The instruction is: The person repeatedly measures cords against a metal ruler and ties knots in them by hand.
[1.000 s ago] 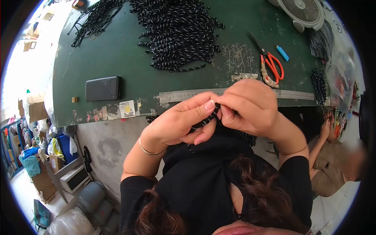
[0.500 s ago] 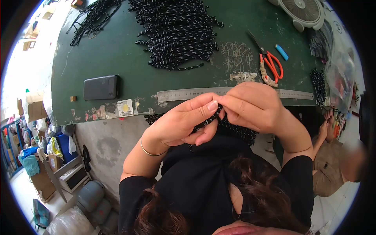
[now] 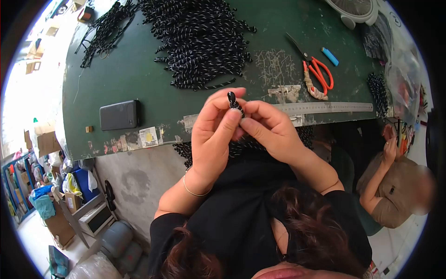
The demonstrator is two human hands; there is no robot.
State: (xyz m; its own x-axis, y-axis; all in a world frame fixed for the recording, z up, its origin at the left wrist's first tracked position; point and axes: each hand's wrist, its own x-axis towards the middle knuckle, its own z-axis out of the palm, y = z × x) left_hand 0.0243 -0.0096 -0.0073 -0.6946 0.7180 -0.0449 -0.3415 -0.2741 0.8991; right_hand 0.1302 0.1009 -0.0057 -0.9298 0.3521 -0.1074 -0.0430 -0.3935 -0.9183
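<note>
My left hand (image 3: 212, 128) pinches a short black cord (image 3: 232, 98) flecked with white, its looped end sticking up above the thumb. From the other side my right hand (image 3: 273, 132) closes thumb and fingers on the same cord, just below that end. The rest of the cord is mostly hidden behind my fingers. More black-and-white cords (image 3: 181, 153) lie below the table edge, around my lap. A large pile of similar cords (image 3: 204, 46) covers the table beyond my hands.
On the green table (image 3: 158, 79) lie a dark power bank (image 3: 119, 115), a steel ruler (image 3: 334, 107), orange-handled scissors (image 3: 316, 72) and a blue lighter (image 3: 330, 56). A thin cord bundle (image 3: 107, 32) is at far left, a fan (image 3: 355, 10) at far right. Another person (image 3: 388, 186) sits at right.
My hands have turned and moved slightly left, and the right hand has come lower. The cord's looped end now shows upright between them. The other person's hands have shifted.
</note>
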